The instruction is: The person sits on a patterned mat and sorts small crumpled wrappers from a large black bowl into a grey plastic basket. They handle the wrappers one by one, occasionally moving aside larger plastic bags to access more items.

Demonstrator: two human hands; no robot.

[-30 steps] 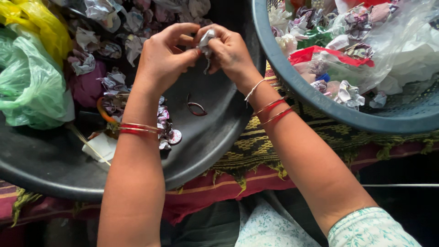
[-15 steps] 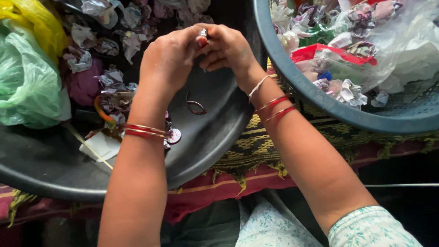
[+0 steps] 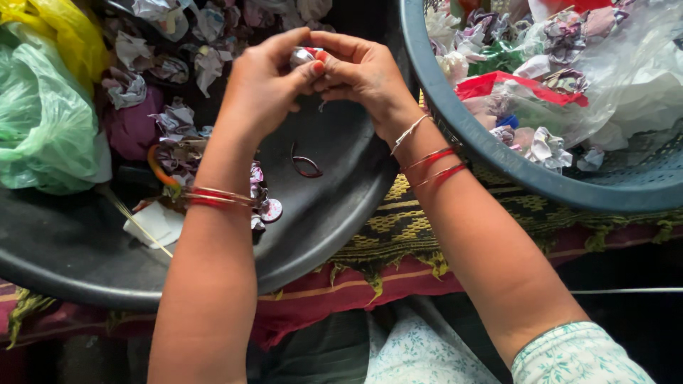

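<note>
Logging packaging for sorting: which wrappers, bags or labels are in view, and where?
Small wrapper: pinched between left hand and right hand, crumpled, silvery with red.
Green bag: far left, bulging, translucent.
Yellow bag: top left, crumpled.
Clear bag: in grey basket.

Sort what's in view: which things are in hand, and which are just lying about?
In hand: small crumpled wrapper, pinched between left hand and right hand, over the dark basin.

Lying about: green bag, yellow bag, grey basket, white card.

Above the dark round tray (image 3: pixel 313 235), the left hand (image 3: pixel 260 89) and right hand (image 3: pixel 363 71) pinch together a small crumpled wrapper (image 3: pixel 302 55). A grey basket (image 3: pixel 455 135) stands right of the tray.
</note>
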